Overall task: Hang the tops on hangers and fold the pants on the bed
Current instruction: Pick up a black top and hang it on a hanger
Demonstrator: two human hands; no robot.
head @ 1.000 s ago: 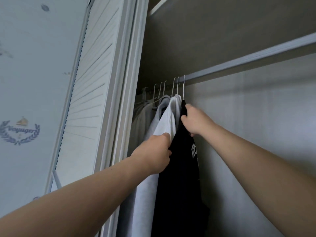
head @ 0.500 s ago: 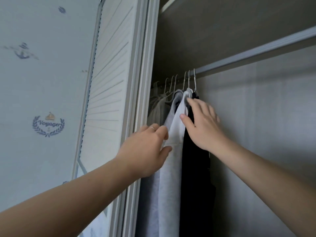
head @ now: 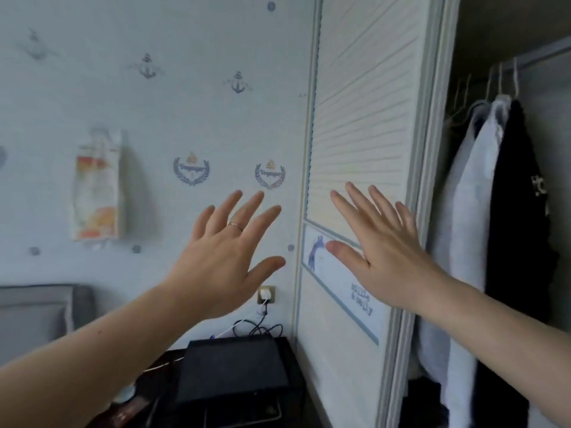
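Observation:
A black top point(head: 519, 211) hangs on a white hanger from the wardrobe rail at the far right, with a white top point(head: 463, 217) and a grey one beside it. Several white hanger hooks point(head: 506, 77) show on the rail. My left hand point(head: 222, 254) is spread open in the air in front of the wall, a ring on one finger. My right hand point(head: 383, 245) is also spread open, in front of the louvred wardrobe door point(head: 355, 118). Neither hand holds anything. Both are well left of the hanging tops. No pants are in view.
A dark bedside table point(head: 287, 350) below holds a black box point(head: 231, 369) and cables running to a wall socket point(head: 265, 295). A grey headboard point(head: 37, 313) is at lower left. A printed bag point(head: 95, 186) hangs on the wall.
Both hands have let go of the hanging tops and pulled back out of the wardrobe, fingers spread. The view has swung left toward the wall and bedside table.

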